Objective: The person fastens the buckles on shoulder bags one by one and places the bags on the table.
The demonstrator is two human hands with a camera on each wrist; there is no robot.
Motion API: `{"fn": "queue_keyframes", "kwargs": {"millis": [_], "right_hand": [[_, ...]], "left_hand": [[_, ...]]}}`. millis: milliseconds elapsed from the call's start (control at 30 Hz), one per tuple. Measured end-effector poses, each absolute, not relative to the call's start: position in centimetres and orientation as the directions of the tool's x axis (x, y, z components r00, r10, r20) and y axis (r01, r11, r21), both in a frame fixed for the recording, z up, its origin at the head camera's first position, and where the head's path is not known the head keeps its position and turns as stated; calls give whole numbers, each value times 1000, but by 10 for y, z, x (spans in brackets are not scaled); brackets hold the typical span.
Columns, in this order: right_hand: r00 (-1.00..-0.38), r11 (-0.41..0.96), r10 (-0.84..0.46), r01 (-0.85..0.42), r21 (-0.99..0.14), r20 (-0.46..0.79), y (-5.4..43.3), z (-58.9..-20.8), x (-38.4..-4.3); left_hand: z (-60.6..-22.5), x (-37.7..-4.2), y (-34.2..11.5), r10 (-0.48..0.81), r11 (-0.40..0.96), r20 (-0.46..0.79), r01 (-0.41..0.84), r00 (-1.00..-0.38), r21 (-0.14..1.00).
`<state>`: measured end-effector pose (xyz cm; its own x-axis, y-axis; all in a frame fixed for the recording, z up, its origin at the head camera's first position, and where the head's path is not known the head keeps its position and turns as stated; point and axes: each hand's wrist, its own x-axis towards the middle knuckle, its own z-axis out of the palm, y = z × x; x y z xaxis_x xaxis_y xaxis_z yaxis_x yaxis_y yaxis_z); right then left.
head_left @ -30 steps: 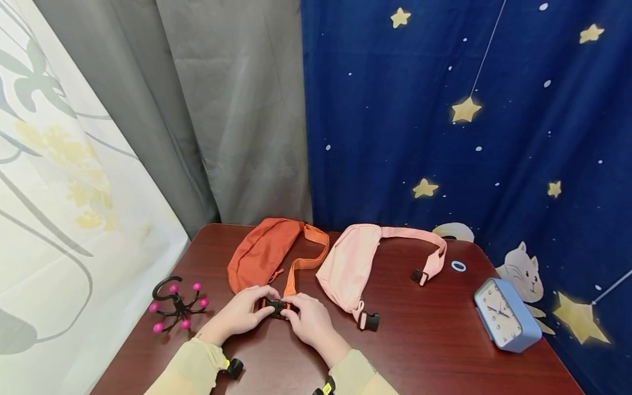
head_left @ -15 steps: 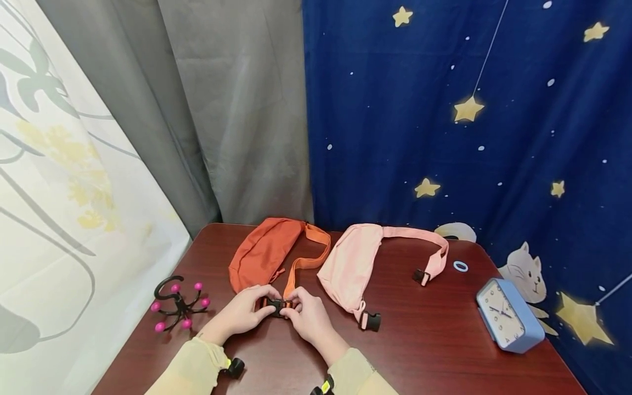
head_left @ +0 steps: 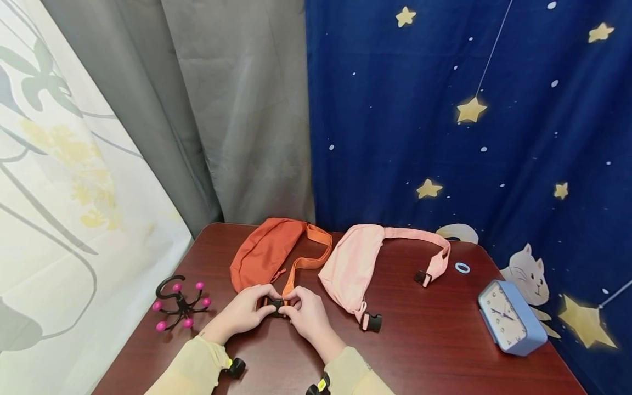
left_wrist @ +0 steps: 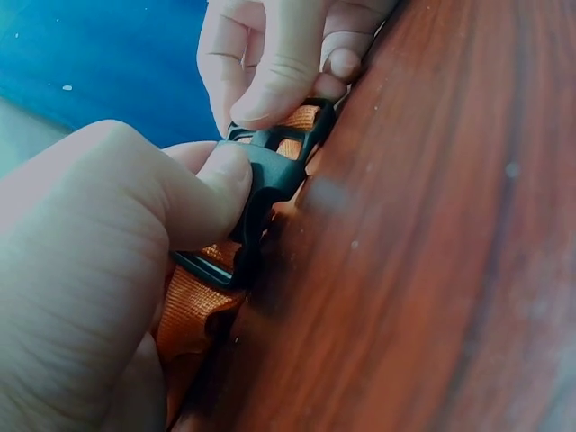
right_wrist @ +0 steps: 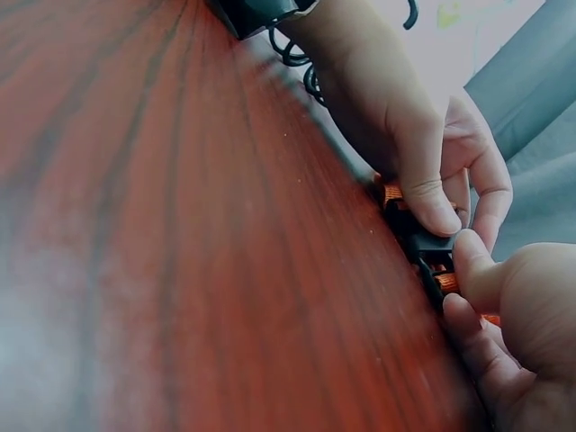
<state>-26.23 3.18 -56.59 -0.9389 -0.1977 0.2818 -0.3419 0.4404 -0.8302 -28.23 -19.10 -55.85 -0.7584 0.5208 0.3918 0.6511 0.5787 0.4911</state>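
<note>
A black plastic side-release buckle (left_wrist: 272, 173) on an orange strap (head_left: 308, 263) is between my two hands at the table's front middle. The strap belongs to a rust-orange waist bag (head_left: 266, 252) lying just behind. My left hand (head_left: 243, 314) pinches the buckle's body, its thumb lying on top in the left wrist view. At the other end, my right hand (head_left: 311, 315) pinches the strap end of the buckle between thumb and fingers. The two buckle halves look joined in the left wrist view; fingers cover part of them.
A pink waist bag (head_left: 350, 266) lies to the right, its black buckle halves apart. Left stands a black hook rack (head_left: 181, 307) with pink tips. A light-blue ring (head_left: 462, 267) and a blue alarm clock (head_left: 513, 318) are on the table's right side.
My right hand has shifted slightly left, closer to my left hand, and less of the buckle shows between them. The view has drifted a little; the bags stay in place.
</note>
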Motion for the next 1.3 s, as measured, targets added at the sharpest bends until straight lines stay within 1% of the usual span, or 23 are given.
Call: {"fn": "queue_keyframes", "kwargs": {"millis": [367, 700, 967, 1167, 1300], "right_hand": [[-953, 420, -174, -301, -856, 250, 30, -567, -264], [-957, 404, -176, -286, -869, 233, 27, -567, -266], [-960, 368, -184, -266, -891, 211, 24, -568, -269], [-958, 361, -199, -268, -893, 207, 24, -568, -268], [-955, 366, -202, -278, -888, 216, 25, -569, -268]], "left_hand": [[-556, -281, -188, 497, 590, 372, 619, -784, 517], [-555, -281, -187, 495, 578, 370, 616, -786, 535], [-555, -283, -188, 492, 539, 374, 612, -786, 579], [-557, -283, -189, 493, 553, 370, 612, -788, 566], [-557, -282, -189, 505, 550, 380, 628, -775, 550]]}}
